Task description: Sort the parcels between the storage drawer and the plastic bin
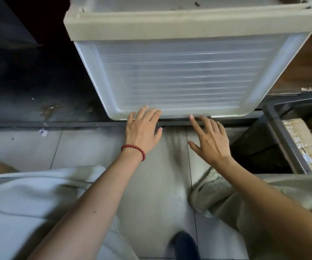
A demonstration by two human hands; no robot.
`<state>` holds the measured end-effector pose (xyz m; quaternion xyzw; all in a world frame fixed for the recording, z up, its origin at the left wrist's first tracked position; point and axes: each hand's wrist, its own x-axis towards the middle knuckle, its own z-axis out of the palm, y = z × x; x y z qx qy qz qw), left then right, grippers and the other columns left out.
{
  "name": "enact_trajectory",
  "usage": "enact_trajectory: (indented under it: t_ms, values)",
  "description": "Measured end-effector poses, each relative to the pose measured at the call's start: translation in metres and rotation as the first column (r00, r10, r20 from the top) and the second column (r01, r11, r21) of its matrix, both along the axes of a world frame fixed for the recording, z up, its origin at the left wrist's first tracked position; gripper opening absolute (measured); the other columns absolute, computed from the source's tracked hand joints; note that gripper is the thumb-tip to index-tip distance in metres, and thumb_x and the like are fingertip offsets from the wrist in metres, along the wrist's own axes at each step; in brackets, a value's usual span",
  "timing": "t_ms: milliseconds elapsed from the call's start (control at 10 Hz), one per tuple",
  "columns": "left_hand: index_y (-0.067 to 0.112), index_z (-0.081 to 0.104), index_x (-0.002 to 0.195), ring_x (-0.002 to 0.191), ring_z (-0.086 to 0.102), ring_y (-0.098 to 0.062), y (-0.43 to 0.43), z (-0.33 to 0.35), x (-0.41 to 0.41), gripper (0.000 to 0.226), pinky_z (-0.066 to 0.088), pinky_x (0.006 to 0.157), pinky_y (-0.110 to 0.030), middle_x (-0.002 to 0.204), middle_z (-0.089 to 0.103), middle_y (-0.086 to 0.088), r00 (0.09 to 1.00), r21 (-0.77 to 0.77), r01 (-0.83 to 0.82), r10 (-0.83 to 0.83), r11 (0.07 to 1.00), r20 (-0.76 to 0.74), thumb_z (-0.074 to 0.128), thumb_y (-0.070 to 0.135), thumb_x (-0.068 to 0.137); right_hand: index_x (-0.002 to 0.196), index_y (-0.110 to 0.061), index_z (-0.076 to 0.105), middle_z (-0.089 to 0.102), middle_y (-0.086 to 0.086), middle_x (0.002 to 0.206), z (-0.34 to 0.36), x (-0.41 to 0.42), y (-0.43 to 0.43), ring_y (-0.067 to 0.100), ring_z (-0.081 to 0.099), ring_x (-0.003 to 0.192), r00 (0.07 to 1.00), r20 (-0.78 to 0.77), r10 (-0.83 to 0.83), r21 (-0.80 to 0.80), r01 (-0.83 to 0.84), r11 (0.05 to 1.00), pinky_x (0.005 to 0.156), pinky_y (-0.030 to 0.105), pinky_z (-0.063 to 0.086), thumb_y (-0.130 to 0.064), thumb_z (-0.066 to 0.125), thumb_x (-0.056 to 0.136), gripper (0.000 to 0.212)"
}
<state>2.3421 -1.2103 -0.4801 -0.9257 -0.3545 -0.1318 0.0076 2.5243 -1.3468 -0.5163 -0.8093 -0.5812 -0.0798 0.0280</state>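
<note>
**Both hands at the lower edge of the storage drawer; parcels to the right**

The storage drawer shows its translucent, ribbed front. It hangs under a cream frame and fills the far centre of the view. The front's long lower edge runs left to right, directly ahead of both hands.

The left hand, which wears a red bead bracelet, is flat and open. Its straight fingertips lie on that lower edge, left of centre. The right hand is also open, with the fingers spread. Its index fingertip reaches the same edge a little to the right, and the other fingers sit just short of it. Neither hand holds anything.

The plastic bin is a dark crate on the floor, at the right of the scene and close to the drawer's right corner. A cardboard parcel lies inside it against the right margin. The bin is therefore on the right hand's side and well apart from the left hand.

The drawer's contents cannot be read through the clouded front.

Judged from this layout, the coming move turns on the near–far axis, square to the lower edge. With both hands spaced along that edge, the drawer would slide evenly. Any later reach for a parcel favours the right hand.
</note>
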Motion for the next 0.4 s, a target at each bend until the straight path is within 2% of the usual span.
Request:
enact_trajectory:
  t_ms: [100,200,300,400]
  values:
    - [0.021,0.043,0.141,0.139,0.033,-0.021,-0.008,0.005,-0.002,0.058,0.033,0.103,-0.047,0.145,0.045,0.005,0.995,-0.071,-0.033,0.026,0.997,-0.098,0.058,0.037,0.087,0.146,-0.019,0.040,0.048,0.016,0.139,0.002,0.000,0.000,0.036,0.047,0.126,1.000,-0.003,0.014,0.018,-0.014,1.000,0.106,0.050,0.036,-0.049,0.071,0.077,0.081]
    - [0.026,0.012,0.152,0.148,0.004,-0.017,-0.013,0.012,-0.006,0.069,0.016,0.115,-0.047,0.160,0.008,0.009,0.963,-0.184,-0.059,0.008,0.981,-0.269,0.045,0.044,0.094,0.148,-0.020,0.037,0.040,0.012,0.146,0.015,-0.005,0.001,0.032,0.036,0.136,0.999,-0.034,-0.016,-0.079,0.013,0.997,0.114,0.049,0.025,-0.055,0.062,0.083,0.077]
    - [0.027,-0.003,0.153,0.148,-0.006,-0.021,-0.022,0.019,-0.009,0.082,0.014,0.116,-0.049,0.160,-0.013,0.006,0.913,-0.263,-0.092,-0.025,0.960,-0.408,0.049,0.046,0.093,0.152,-0.026,0.024,0.021,0.004,0.157,0.031,-0.008,0.000,0.025,0.017,0.145,0.988,-0.142,-0.057,-0.237,0.022,0.971,0.119,0.044,0.011,-0.062,0.042,0.091,0.073]
    - [0.025,0.002,0.153,0.147,0.009,-0.022,-0.027,0.040,-0.005,0.082,0.022,0.113,-0.048,0.161,-0.005,0.004,0.928,-0.339,-0.151,0.016,0.929,-0.371,0.052,0.046,0.091,0.153,-0.029,0.019,0.017,0.000,0.159,0.055,-0.018,-0.002,0.022,0.013,0.147,0.971,-0.232,-0.060,-0.290,-0.010,0.957,0.120,0.043,0.010,-0.063,0.034,0.094,0.070]
